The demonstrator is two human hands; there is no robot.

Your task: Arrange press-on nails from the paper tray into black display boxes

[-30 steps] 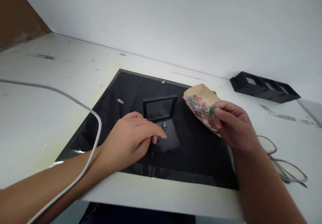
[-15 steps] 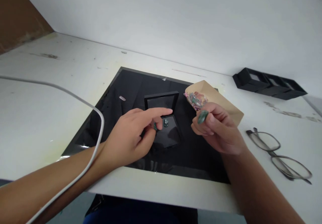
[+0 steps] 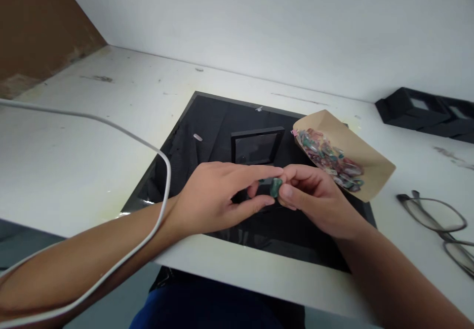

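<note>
A small glossy green piece shaped like a false nail (image 3: 276, 188) is between my two hands, above the black mat. My right hand (image 3: 322, 198) pinches its right side with thumb and fingers. My left hand (image 3: 218, 196) spans the same piece, index finger along its top and thumb at its lower edge. Behind them an open black case (image 3: 257, 130) stands on the mat, its lid with a clear window raised. My hands hide most of the case's lower half. Another bit of green shows under my left index finger, mostly covered.
A tan paper tray (image 3: 366, 156) of colourful glossy pieces sits right of the case on the black mat (image 3: 218, 109). A pale false nail (image 3: 197, 137) lies at left. Black boxes (image 3: 418, 109) and glasses (image 3: 433, 213) are at right. A white cable (image 3: 168, 171) crosses my left forearm.
My right hand has brought the green piece left, down to my left hand. Left thumb and index finger have spread around it. The view has shifted, showing more of the tray's contents.
</note>
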